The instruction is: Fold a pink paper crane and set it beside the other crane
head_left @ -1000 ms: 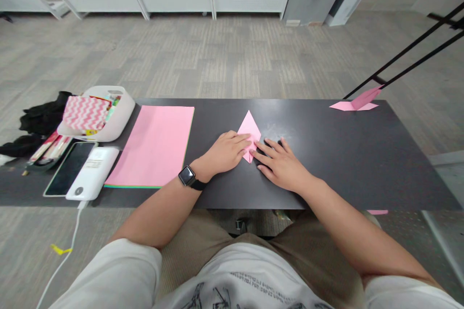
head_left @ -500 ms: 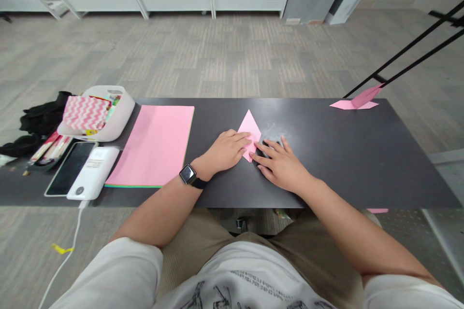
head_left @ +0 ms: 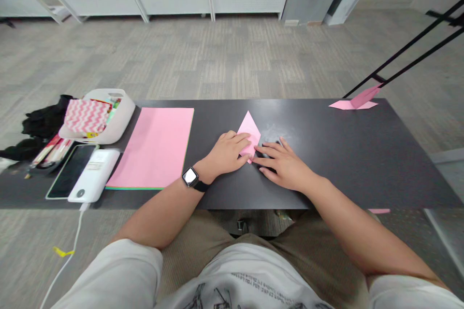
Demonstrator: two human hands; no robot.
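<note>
One left hand (head_left: 228, 153) and one right hand (head_left: 284, 163), fingers outstretched and released, touch one folded paper (head_left: 249, 125) on the table (head_left: 355, 154); one basket (head_left: 124, 120) holds one zigzag-patterned cloth-like bundle (head_left: 85, 116) among other items (head_left: 113, 107)

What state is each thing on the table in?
Pink kite-shaped paper: folded, flat, under left fingers; right fingers at its edge.
Pink-topped rectangular paper stack: flat, unfolded.
Pink paper figure: folded, one part raised.
Black rectangular phone: screen dark.
White plastic basket: open, filled.
White rectangular device: cable attached.
</note>
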